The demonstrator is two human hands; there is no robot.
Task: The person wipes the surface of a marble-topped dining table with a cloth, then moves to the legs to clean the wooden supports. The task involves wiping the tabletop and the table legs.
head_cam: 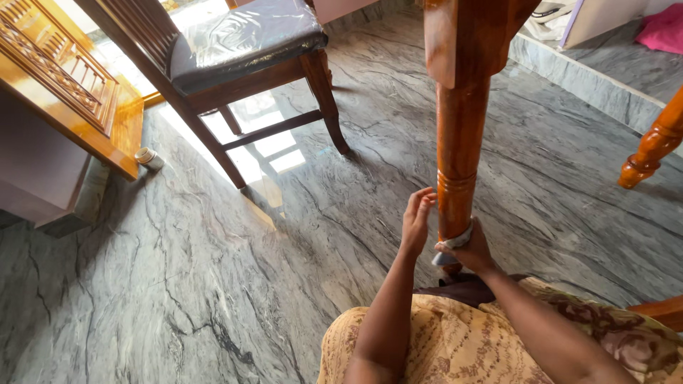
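Observation:
A turned, glossy wooden table leg [456,153] stands on the grey marble floor in front of me. My right hand [471,250] grips a pale cloth [453,244] wrapped around the foot of the leg. My left hand [417,219] hovers just left of the leg with its fingers loosely apart, holding nothing. My knees, covered in yellow patterned fabric [455,341], fill the bottom of the view.
A wooden chair [235,64] with a dark plastic-covered seat stands at the upper left. A carved wooden door [67,92] leans in at far left, with a small round object [148,158] beside it. Another table leg [651,153] is at right, beyond a raised stone step [583,78].

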